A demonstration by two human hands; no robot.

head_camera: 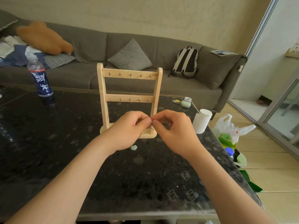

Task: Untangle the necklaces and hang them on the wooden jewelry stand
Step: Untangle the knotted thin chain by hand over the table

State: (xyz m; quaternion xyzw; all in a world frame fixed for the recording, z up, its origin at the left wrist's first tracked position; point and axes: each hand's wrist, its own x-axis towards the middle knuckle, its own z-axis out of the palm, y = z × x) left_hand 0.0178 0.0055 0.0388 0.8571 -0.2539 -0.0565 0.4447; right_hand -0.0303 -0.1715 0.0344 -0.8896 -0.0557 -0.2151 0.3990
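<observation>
Necklaces (146, 132) in a fingertip pinch between left hand (129, 130) and right hand (175, 130), before the wooden stand (129, 98).

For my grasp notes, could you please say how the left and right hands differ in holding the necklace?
The left hand gathers the necklace in curled fingers; the right hand only pinches it at its fingertips. The pendant hangs below the left hand, not the right. Both meet before the stand.

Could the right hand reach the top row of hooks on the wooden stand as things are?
Probably yes: the right hand sits just in front of the wooden stand, whose top hooks hang bare, with nothing between. It pinches a necklace.
</observation>
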